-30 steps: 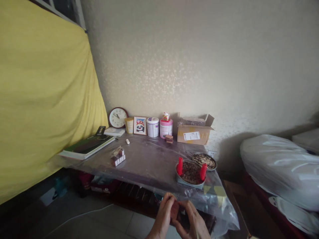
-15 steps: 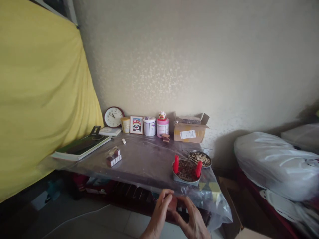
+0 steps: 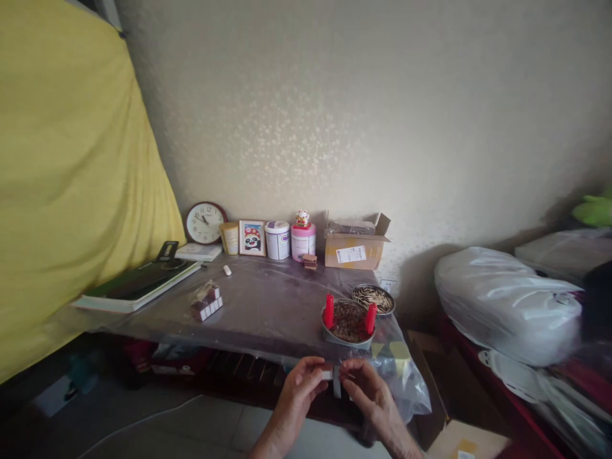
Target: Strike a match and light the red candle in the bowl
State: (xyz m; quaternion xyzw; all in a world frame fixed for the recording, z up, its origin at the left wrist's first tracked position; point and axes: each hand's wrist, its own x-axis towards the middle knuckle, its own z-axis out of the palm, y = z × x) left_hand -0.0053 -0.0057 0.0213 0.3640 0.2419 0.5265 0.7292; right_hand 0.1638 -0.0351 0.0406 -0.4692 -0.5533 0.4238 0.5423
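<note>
Because the left hand [image 3: 297, 386] and the right hand [image 3: 367, 390] pinch the small box [image 3: 331, 375] only at the fingertips, beyond the front edge of the table [image 3: 268, 315] near its right corner, we judge a slip would drop it to the floor [image 3: 191, 427].

Plastic-covered table [image 3: 272, 306]: clock [image 3: 205, 222], white tin [image 3: 278, 240], cardboard box [image 3: 356, 250], dish [image 3: 335, 336], book [image 3: 138, 285].

Both bare: left hand [image 3: 297, 390] and right hand [image 3: 371, 396], near bottom edge of view. Bare wrists and forearms [image 3: 268, 441] follow, cut off by the frame. Slender fingers [image 3: 306, 370], knuckles and tendons visible. Finer detail blurry.
</note>
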